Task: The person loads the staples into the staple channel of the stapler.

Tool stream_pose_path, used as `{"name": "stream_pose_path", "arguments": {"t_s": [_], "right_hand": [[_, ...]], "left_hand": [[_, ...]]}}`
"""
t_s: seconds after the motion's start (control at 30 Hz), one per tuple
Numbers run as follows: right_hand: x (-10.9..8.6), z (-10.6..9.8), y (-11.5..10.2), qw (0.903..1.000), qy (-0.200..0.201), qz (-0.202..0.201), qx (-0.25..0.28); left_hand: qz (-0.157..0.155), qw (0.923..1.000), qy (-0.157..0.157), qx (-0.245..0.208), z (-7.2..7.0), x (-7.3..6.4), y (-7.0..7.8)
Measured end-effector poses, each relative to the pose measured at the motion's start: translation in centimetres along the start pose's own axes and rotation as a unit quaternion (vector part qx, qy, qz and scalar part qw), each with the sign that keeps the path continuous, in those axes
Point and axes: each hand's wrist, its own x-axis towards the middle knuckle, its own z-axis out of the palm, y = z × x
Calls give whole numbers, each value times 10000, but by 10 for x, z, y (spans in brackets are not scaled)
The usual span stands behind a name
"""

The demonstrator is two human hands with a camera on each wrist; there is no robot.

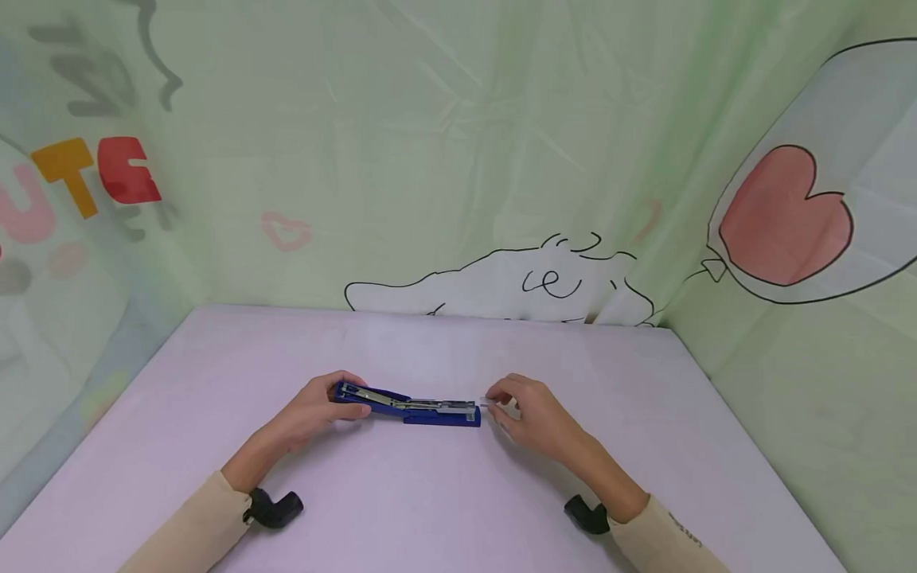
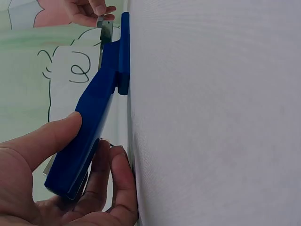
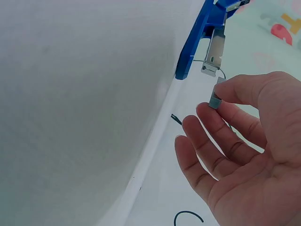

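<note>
A blue stapler (image 1: pixel 442 418) lies opened out on the table, its metal magazine (image 3: pixel 216 49) exposed and its top arm swung back to the left. With thumb and fingers, my left hand (image 1: pixel 315 407) grips the end of that raised arm. My right hand (image 1: pixel 539 415) pinches a small silver strip of staples (image 3: pixel 215 96) between thumb and index finger. In the right wrist view the strip is just off the magazine's open end, roughly in line with it. The other right fingers are loosely bent. The stapler's blue base (image 2: pixel 124 56) rests along the tabletop.
The table (image 1: pixel 401 501) has a pale, smooth cover. Behind it hangs a light green curtain (image 1: pixel 430 159) with printed drawings, and similar cloth closes off both sides. Black wrist mounts (image 1: pixel 275 509) show at both sleeves.
</note>
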Motion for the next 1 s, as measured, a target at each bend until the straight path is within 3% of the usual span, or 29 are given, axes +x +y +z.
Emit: {"name": "stream_pose_path", "arguments": {"t_s": [1.0], "right_hand": [[5, 5, -10, 9999, 77, -70, 47]], "left_hand": [[-54, 10000, 64, 17, -1, 3, -3]]}}
